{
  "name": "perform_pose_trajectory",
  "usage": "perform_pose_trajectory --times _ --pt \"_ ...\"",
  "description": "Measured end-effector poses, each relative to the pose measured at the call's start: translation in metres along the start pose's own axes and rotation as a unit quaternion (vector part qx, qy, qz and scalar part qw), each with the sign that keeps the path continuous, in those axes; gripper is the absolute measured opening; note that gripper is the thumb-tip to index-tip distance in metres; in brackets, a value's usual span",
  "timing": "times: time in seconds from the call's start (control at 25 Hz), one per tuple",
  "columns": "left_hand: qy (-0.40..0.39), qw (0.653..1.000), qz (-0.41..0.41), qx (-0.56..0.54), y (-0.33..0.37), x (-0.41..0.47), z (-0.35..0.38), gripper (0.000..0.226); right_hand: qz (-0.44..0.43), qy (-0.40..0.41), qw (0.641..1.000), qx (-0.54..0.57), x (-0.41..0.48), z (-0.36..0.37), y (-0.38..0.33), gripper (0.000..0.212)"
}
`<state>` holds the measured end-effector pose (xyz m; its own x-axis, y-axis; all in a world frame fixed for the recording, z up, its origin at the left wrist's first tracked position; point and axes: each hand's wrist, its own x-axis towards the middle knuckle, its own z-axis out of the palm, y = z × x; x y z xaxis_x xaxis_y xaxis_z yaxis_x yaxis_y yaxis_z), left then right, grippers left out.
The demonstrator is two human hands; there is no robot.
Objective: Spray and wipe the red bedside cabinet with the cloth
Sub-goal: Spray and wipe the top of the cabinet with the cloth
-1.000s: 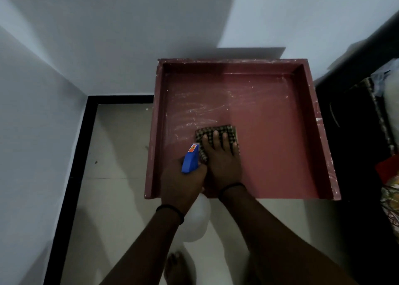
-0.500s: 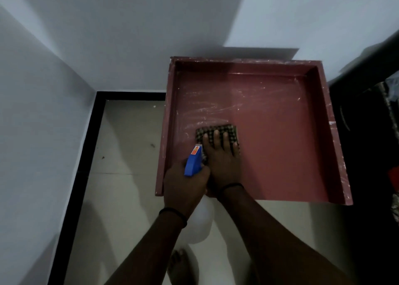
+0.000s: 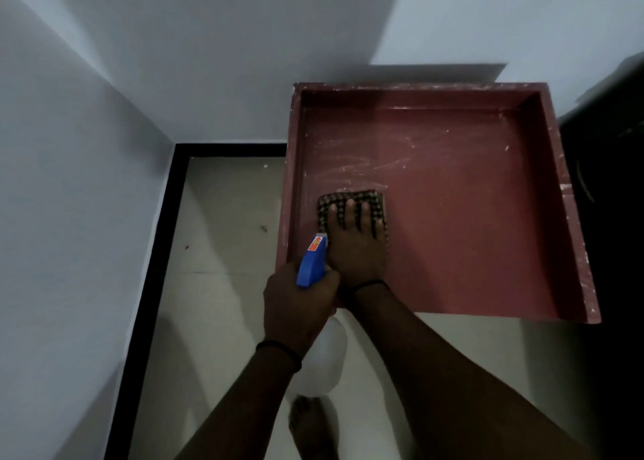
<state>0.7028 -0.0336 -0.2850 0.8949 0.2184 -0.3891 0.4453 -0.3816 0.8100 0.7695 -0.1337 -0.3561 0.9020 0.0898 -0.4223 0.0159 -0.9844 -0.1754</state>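
The checked cloth [image 3: 352, 198] lies on the red cabinet [image 3: 470, 215], on its recessed surface near its front-left corner. The right hand [image 3: 355, 250] presses it, fingers straight and flat. At the cabinet's front edge, the left hand [image 3: 296, 313] wraps its fingers round the spray bottle [image 3: 312, 262].

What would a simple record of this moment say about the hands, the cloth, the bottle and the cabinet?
Left hand: grips the spray bottle, blue nozzle pointing toward the cabinet
Right hand: fingers flat, pressing on the checked cloth
Checked cloth: folded, lying on the cabinet top near its left side
Red bedside cabinet: top has a raised rim; whitish streaks lie just beyond the cloth
Spray: no mist visible
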Motion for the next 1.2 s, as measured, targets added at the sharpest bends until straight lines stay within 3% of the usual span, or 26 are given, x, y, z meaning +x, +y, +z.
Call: perform_pose_trajectory --times 0.12,0.28,0.4,0.44,0.68,0.76,1.04,1.2 --pt "0.005 1.0 -0.009 -0.005 -0.001 -0.008 -0.008 0.037 0.009 0.014 1.0 0.013 -0.022 0.011 -0.006 0.066" --pt "0.001 1.0 -0.007 -0.012 0.008 -0.016 -0.02 0.047 0.001 -0.039 0.999 0.02 -0.04 0.015 -0.013 0.067" --pt "0.001 1.0 -0.004 0.005 0.004 -0.01 -0.023 0.021 0.007 -0.013 0.999 0.031 -0.005 -0.004 -0.028 0.082" --pt "0.005 1.0 -0.003 0.014 0.0 -0.011 -0.025 0.015 -0.002 -0.044 0.999 0.026 -0.001 -0.006 -0.032 0.086" --pt "0.008 1.0 -0.002 0.013 -0.004 -0.02 -0.034 0.014 -0.005 -0.033 0.999 0.003 -0.041 0.003 -0.038 0.08" --pt "0.009 1.0 0.003 0.01 -0.002 -0.02 -0.035 0.015 -0.023 -0.03 0.999 -0.005 -0.028 0.0 -0.043 0.071" --pt "0.011 1.0 -0.001 0.012 -0.009 -0.031 -0.035 0.014 -0.034 -0.037 0.999 0.013 -0.023 0.009 -0.037 0.069" --pt "-0.001 1.0 -0.002 -0.002 -0.003 -0.037 -0.04 0.017 -0.039 -0.031 0.999 0.012 -0.041 0.0 -0.044 0.098"
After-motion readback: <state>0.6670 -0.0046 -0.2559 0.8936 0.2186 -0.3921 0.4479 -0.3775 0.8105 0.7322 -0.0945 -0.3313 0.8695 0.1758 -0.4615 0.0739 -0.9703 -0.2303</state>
